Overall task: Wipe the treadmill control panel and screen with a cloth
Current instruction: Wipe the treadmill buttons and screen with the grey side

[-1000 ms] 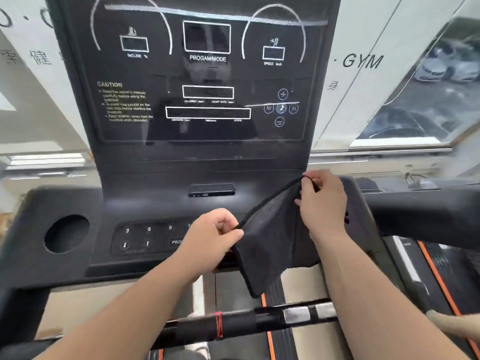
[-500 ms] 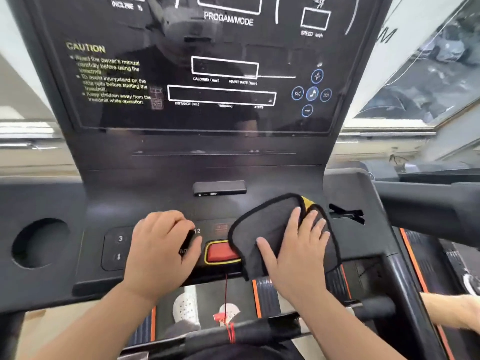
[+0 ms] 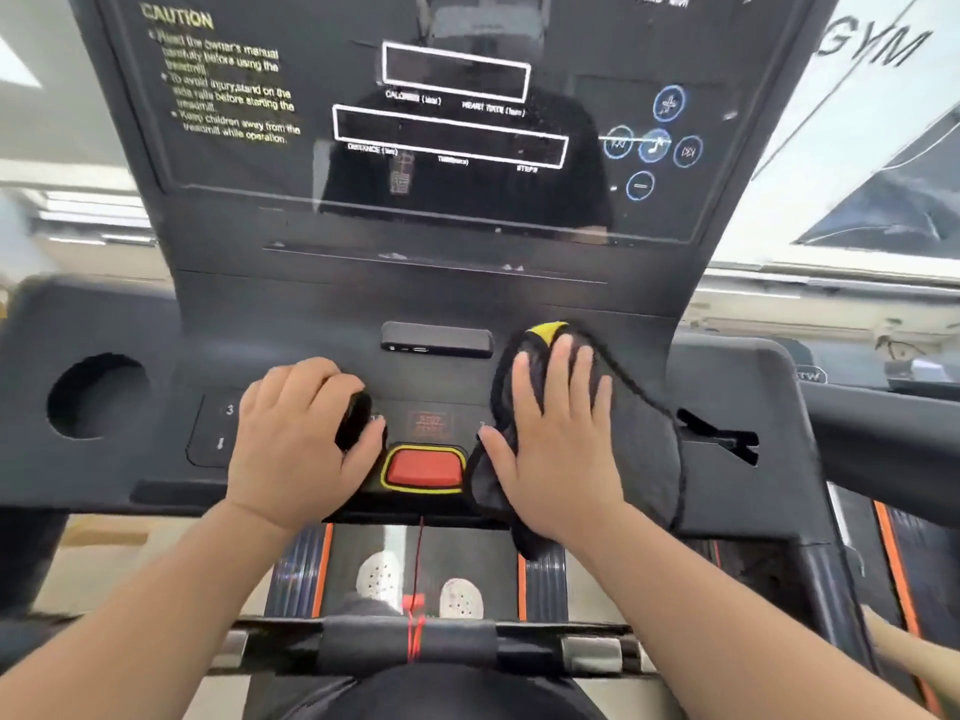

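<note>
Both my hands are on the panel (image 3: 311, 330) now: right hand (image 3: 556, 449) flat, sliding the cloth (image 3: 644, 449) farther, wiping begun; left hand (image 3: 291, 439) curled, hold unclear.

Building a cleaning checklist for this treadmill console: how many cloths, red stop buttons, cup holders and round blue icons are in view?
Cloth: 1
Red stop button: 1
Cup holder: 1
Round blue icons: 5
Total: 8
</note>
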A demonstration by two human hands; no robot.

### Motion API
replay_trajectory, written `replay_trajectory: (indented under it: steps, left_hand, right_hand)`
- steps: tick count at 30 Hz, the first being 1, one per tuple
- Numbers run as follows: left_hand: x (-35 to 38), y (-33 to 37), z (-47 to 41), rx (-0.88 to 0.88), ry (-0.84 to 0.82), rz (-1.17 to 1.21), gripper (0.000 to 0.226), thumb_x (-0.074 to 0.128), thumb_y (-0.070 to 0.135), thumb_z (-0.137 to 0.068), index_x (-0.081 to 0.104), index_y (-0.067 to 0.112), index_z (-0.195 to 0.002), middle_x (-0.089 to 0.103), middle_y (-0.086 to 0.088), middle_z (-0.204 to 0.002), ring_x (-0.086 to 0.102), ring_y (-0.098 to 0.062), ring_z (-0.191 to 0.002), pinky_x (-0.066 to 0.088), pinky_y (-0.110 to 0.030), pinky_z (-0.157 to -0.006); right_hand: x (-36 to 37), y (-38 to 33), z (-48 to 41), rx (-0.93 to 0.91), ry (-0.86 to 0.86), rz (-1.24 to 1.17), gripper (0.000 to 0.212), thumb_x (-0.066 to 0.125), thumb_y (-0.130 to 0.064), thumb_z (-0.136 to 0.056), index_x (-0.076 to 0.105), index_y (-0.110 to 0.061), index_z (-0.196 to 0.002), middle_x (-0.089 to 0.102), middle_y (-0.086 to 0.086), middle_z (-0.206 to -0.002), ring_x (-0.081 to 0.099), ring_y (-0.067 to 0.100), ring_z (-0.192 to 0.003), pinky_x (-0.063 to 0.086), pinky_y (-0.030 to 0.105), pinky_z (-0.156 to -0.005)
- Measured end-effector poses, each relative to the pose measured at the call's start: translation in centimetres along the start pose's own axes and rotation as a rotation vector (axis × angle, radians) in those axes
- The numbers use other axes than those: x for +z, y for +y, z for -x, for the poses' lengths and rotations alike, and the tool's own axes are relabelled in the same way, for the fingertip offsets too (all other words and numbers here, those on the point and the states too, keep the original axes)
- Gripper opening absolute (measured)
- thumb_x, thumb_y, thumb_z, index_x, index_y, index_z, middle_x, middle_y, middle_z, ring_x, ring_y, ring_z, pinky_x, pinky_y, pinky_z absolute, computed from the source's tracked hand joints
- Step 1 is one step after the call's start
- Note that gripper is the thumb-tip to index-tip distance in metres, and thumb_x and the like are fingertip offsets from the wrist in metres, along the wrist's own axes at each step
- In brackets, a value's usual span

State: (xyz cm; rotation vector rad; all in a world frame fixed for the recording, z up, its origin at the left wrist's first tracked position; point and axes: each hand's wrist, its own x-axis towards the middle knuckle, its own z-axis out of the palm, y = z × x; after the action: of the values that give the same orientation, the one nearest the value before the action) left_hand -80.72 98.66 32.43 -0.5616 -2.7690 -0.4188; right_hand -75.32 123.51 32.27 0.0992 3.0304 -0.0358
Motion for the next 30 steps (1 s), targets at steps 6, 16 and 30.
replay_trajectory:
  steps: [6, 16, 30]
  left_hand:
    - [-0.6, 0.5, 0.1, -0.004, -0.03, -0.033, 0.044, 0.056, 0.044, -0.081, 0.067, 0.009, -0.105, 0.063, -0.011, -0.109, 0.057, -0.035, -0.097, 0.045, -0.047, -0.084]
    - [-0.4, 0.1, 0.2, -0.034, -0.059, -0.033, 0.043, 0.057, 0.042, -0.08, 0.067, 0.009, -0.107, 0.063, -0.01, -0.11, 0.057, -0.034, -0.101, 0.042, -0.044, -0.086]
    - [-0.1, -0.2, 0.3, -0.019, -0.017, 0.001, 0.039, 0.06, 0.037, -0.08, 0.068, 0.008, -0.105, 0.064, -0.012, -0.11, 0.058, -0.036, -0.1, 0.043, -0.045, -0.088]
  right_hand:
    - [1.8, 4.5, 6.0, -0.089, -0.036, -0.01, 0.07, 0.022, -0.055, -0.104, 0.026, -0.016, -0.162, 0.014, 0.02, -0.17, 0.014, 0.047, -0.155, 0.018, 0.063, -0.122]
    - [-0.5, 3.9, -1.5, 0.15, 0.006, -0.042, 0.102, 0.017, -0.078, -0.093, 0.003, -0.004, -0.162, -0.008, 0.032, -0.167, -0.006, 0.051, -0.154, 0.005, 0.065, -0.124]
    - [0.7, 9.4, 3.5, -0.12, -0.031, 0.028, 0.075, 0.017, -0.066, -0.102, 0.016, -0.025, -0.164, 0.003, 0.011, -0.173, 0.005, 0.04, -0.158, 0.01, 0.06, -0.126]
